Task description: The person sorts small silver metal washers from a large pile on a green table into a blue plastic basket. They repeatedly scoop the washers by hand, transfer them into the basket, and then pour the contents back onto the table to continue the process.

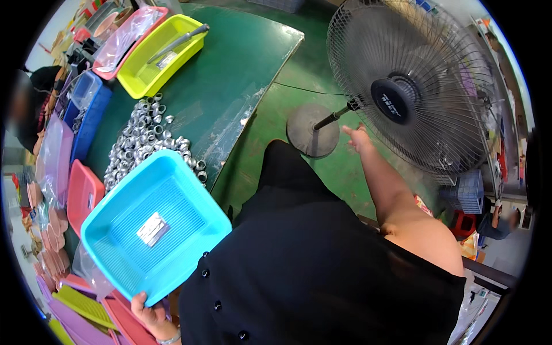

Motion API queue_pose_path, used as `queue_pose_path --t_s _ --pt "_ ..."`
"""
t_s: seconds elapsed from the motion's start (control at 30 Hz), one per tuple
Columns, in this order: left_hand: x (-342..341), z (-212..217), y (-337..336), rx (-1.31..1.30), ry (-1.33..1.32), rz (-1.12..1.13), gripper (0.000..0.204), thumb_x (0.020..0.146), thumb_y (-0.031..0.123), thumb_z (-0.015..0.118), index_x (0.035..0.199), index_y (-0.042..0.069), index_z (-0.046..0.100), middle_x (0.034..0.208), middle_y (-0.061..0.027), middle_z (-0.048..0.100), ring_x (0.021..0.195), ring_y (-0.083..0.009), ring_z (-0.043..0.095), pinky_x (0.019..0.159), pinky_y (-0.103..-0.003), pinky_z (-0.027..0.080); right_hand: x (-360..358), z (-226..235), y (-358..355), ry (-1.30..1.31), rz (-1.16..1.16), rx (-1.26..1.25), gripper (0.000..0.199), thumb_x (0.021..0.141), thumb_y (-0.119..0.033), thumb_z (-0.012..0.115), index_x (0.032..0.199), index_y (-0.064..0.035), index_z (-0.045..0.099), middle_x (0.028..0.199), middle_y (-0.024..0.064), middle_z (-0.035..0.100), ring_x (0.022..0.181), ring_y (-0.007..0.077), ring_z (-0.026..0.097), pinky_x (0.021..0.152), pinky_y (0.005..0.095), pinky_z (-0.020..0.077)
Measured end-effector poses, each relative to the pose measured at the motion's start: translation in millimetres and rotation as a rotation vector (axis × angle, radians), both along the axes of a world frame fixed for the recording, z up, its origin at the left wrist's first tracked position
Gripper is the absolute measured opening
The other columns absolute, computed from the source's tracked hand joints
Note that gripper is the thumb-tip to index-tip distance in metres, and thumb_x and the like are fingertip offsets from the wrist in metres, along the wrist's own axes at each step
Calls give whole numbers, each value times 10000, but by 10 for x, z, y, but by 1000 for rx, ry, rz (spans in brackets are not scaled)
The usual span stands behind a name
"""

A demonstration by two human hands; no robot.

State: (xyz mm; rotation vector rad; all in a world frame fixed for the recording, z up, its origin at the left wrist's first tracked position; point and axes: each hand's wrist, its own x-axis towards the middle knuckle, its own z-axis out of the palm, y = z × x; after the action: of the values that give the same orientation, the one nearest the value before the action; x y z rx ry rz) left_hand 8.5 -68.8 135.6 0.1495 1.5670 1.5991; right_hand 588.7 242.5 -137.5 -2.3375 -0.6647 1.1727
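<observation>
While left hand [150, 315] grips blue basket [183, 208] at seven o'clock, hold it level, empty right hand [359, 139] outstretched at two.

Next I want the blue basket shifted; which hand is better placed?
Probably the left hand: it holds the blue basket by a corner, while the right hand, seemingly empty, is stretched out by the fan.

The turquoise basin [123, 253] is plastic, the rings [133, 139] shiny metal.
</observation>
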Motion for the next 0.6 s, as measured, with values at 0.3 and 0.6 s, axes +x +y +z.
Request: queue_pose_path --t_s 0.3,0.6 --pt "-97 -545 -231 37 217 150 641 689 145 558 1249 -67 328 1138 -205 481 1022 -329 500 893 -457 419 1397 -1279 1031 -132 -138 610 674 643 -284 774 1189 -52 454 1163 71 519 1083 216 453 932 357 324" --pt "709 -701 -653 140 184 307 702 652 193 554 1270 -38 314 1180 -177 458 1046 -308 464 918 -426 385 1312 -1294 1374 -259 87 704 628 624 -130 777 1170 -11 490 1140 94 540 1037 231 502 918 327 364"
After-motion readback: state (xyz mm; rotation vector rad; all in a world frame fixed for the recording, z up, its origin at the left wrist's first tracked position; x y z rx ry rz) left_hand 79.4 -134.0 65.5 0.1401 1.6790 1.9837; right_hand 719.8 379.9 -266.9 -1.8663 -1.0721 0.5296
